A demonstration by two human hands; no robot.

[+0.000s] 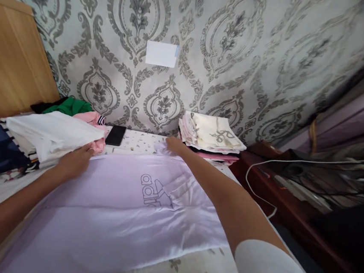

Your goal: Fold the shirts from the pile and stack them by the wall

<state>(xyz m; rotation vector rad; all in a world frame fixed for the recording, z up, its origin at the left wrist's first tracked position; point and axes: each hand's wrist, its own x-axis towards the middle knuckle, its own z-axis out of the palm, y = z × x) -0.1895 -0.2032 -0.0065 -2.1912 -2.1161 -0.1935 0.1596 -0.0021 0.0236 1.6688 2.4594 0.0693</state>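
A lavender shirt (pixel 113 185) lies spread out and partly folded over, with a dark outlined logo and lettering near its middle. A sleeve-like part is laid across it on the right, and the lower part is wrinkled. At the shirt's far edge my right hand (pixel 174 145) is closed on a bunched bit of the fabric. My left hand (pixel 78 159) is at the far left corner of the shirt, fingers bent around its edge, beside a white garment (pixel 56 131). The left fingertips are partly hidden, but they appear closed on the lavender cloth.
A black phone (pixel 115 135) lies near the wall. Folded clothes (pixel 214 131) are stacked at the back right. Loose clothes, including a green one (pixel 70 106) and a navy one (pixel 2 151), are heaped left. A white cable (pixel 263 162) hangs over a dark red cabinet (pixel 269 196).
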